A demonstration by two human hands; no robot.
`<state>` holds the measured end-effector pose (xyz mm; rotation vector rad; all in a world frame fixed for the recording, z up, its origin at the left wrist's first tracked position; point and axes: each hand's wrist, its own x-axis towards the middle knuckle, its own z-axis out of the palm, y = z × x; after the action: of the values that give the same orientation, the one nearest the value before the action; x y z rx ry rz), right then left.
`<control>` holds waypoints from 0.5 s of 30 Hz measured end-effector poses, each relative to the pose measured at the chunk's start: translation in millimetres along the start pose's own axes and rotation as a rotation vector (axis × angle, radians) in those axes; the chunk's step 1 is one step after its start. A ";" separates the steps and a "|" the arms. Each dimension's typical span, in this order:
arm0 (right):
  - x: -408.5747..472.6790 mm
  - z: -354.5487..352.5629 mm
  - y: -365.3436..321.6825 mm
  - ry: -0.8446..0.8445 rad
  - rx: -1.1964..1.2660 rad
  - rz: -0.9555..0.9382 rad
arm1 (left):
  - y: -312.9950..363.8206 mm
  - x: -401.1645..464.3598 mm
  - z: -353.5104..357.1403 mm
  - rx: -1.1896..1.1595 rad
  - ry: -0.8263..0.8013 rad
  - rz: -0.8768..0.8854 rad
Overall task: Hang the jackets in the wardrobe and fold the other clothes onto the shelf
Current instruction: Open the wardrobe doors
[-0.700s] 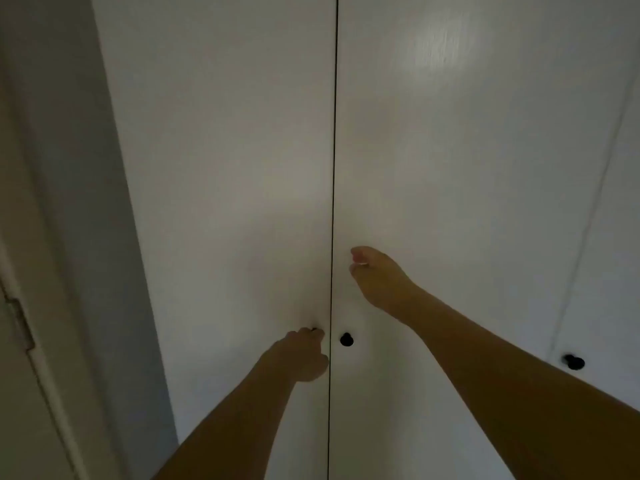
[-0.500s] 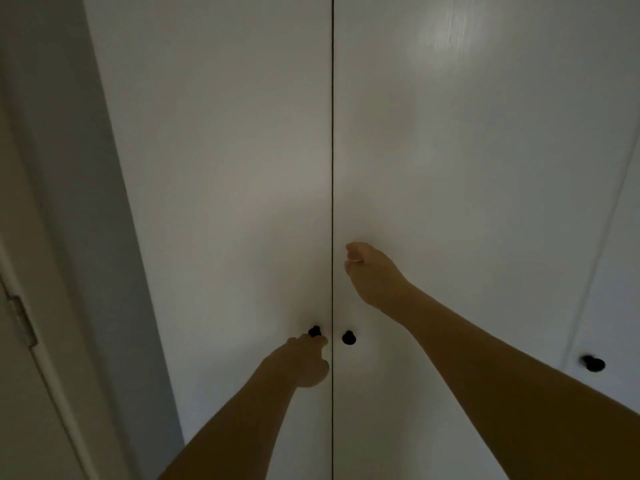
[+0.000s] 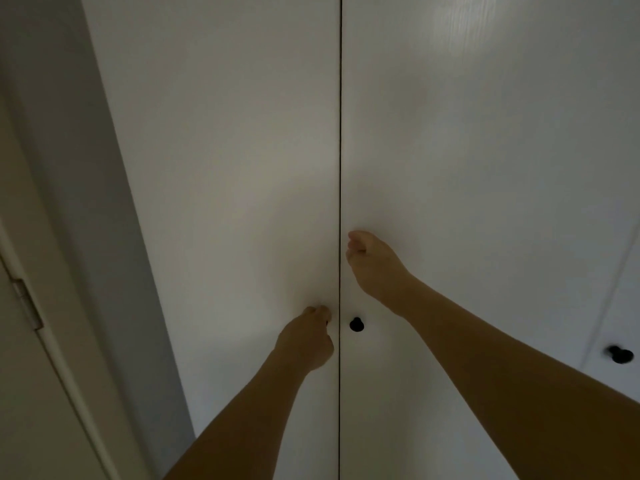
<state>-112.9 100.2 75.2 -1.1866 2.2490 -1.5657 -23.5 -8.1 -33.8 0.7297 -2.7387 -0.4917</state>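
I find the left hand (image 3: 306,336) curled over the left door's knob (hidden beneath it, so the grip looks likely but I cannot confirm it), while the right hand (image 3: 372,263), fingers loosely bent and empty, leans on the right door (image 3: 485,168) above its black knob (image 3: 356,324). Risk: that lean pins the doors, or the fingers slip. The wardrobe is closed, its white panels smooth; a hinged door frame (image 3: 27,303) stands left of the left hand.

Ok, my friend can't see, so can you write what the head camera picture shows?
A person's left hand grips the small knob of the left white wardrobe door, hiding it, while the right hand rests against the right white wardrobe door above its round black knob. Both doors are closed, and another black knob shows at far right.
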 end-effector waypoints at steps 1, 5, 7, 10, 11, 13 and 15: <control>-0.3 1.5 0.1 0.007 0.012 -0.001 | -1.3 -1.3 -0.5 -0.002 0.015 0.005; -10.1 10.1 -9.4 0.019 0.075 -0.027 | -8.0 -26.5 1.1 -0.052 0.147 0.003; -19.8 16.9 -19.9 -0.029 0.087 -0.066 | -12.4 -47.0 1.4 -0.108 0.209 -0.046; -42.5 30.1 -35.6 -0.140 0.120 -0.151 | -21.8 -80.4 -0.6 -0.152 0.259 -0.125; -51.4 33.7 -39.5 -0.154 0.131 -0.170 | -26.0 -92.5 -1.6 -0.130 0.272 -0.144; -70.0 39.8 -47.5 -0.169 0.160 -0.214 | -35.3 -118.1 -5.9 -0.080 0.321 -0.170; -85.1 48.8 -57.3 -0.206 0.165 -0.270 | -45.7 -145.0 -11.7 -0.034 0.374 -0.180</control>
<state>-0.2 114.4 76.8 -1.5740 1.8563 -1.5964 121.7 27.0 -64.7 0.9575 -2.3261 -0.3914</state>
